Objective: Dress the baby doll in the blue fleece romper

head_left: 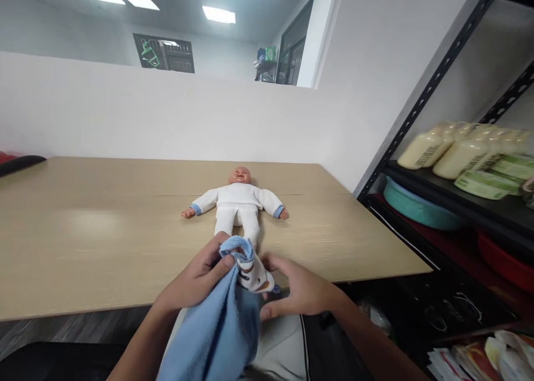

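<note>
A piece of blue baby clothing (227, 328), soft and fleecy, hangs over my lap in front of the table edge. Its upper end is bunched into a blue rolled opening, and a white printed part (256, 275) shows on the right. My left hand (202, 275) grips this bunched end between thumb and fingers. Beside the printed part is my right hand (298, 289), thumb and fingers apart; its fingertips are partly hidden by the fabric, so contact is unclear. Beyond both hands a baby doll (237, 197) in a white outfit with blue cuffs lies face up, arms spread, its feet hidden.
The doll lies on a wooden table (104, 247) set against a white wall. To the right, a black metal shelf (454, 197) holds cream bottles (467, 147), green-labelled packs (488, 183), a teal basin (419, 206) and a red one (504, 261). A window is above.
</note>
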A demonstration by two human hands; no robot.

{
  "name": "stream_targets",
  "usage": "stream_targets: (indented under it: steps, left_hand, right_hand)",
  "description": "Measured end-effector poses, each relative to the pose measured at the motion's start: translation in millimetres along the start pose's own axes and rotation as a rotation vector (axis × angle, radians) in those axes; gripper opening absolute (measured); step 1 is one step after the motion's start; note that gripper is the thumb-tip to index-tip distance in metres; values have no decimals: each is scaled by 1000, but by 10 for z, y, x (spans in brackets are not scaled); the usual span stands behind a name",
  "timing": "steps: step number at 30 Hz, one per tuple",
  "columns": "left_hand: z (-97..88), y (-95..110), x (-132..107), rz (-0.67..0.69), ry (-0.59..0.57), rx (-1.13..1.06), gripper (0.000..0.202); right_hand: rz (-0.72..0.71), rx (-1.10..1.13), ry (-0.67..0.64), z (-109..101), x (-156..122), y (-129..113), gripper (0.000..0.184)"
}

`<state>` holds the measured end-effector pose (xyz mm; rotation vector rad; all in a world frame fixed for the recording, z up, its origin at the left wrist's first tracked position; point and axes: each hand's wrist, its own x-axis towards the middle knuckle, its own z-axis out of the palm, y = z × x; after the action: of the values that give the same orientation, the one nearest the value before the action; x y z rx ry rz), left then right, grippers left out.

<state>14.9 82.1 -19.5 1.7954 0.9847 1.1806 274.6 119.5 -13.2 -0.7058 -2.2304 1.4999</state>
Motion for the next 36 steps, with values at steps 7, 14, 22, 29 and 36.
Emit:
stream_targets:
  steps: [7,14,22,29,36]
  left_hand:
    - [-314,-94,37,2,179,81,43]
    - [-408,-123,65,79,171,165,37]
    - [-540,-5,-37,54,83,285,32]
    - [-696,-23,-213,-168,-167,324,44]
    - [-492,-305,-155,-177,-27,111,52]
  right_hand:
    - [-173,26,148,73,91,109,29]
    - [-60,113,210,191,475,366,102]
    - [-38,187,26,116,709,422,68]
    - [5,105,212,49,527,160,55]
    - [109,11,-254,-27,494,-21,94]
